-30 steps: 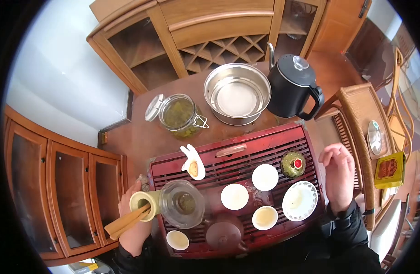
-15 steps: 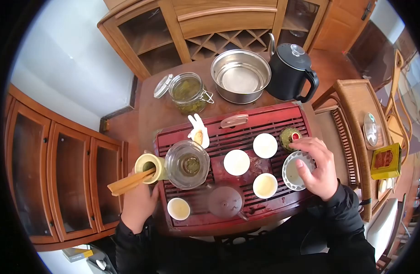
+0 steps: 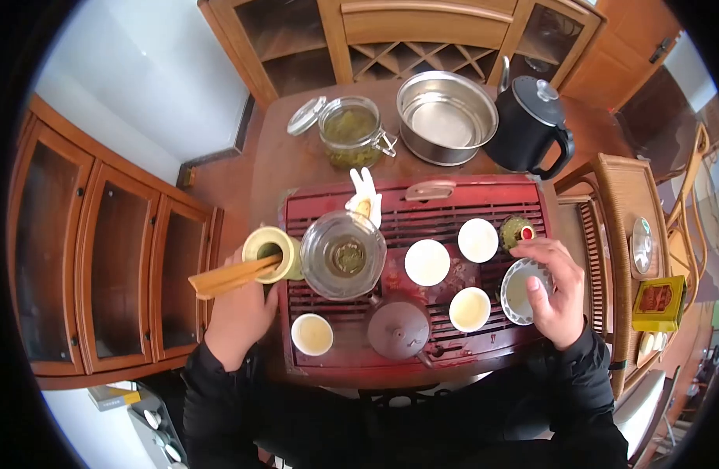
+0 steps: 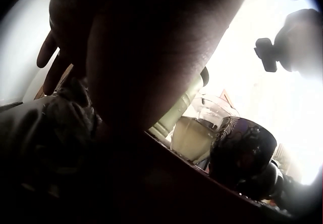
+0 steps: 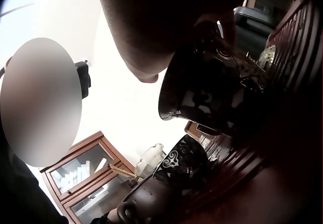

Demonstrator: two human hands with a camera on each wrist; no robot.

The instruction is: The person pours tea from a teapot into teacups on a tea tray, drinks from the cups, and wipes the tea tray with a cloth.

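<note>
In the head view my right hand (image 3: 559, 293) is spread over the white bowl with a scalloped rim (image 3: 525, 306). Its fingertips lie by the far rim, and the thumb reaches over the bowl's near side. The right wrist view shows that bowl's dark patterned outside (image 5: 202, 90) below the hand. My left hand (image 3: 241, 316) lies left of the tray, its fingers mostly hidden behind a pale green tool holder (image 3: 291, 262) with wooden tea tools (image 3: 227, 280). The left wrist view shows loose fingers over crumpled greyish cloth (image 4: 75, 103).
On the red slatted tea tray (image 3: 359, 371) stand a glass pitcher (image 3: 320, 277), a brown teapot (image 3: 397, 330), several white cups (image 3: 427, 262) and a red-topped green ornament (image 3: 514, 233). Behind are a leaf-filled jar (image 3: 350, 133), a steel pot (image 3: 448, 125) and a black kettle (image 3: 529, 125).
My right hand has come in from beside the tray to over the scalloped bowl. The left hand stays by the holder. The head view has shifted, so the tray appears higher.
</note>
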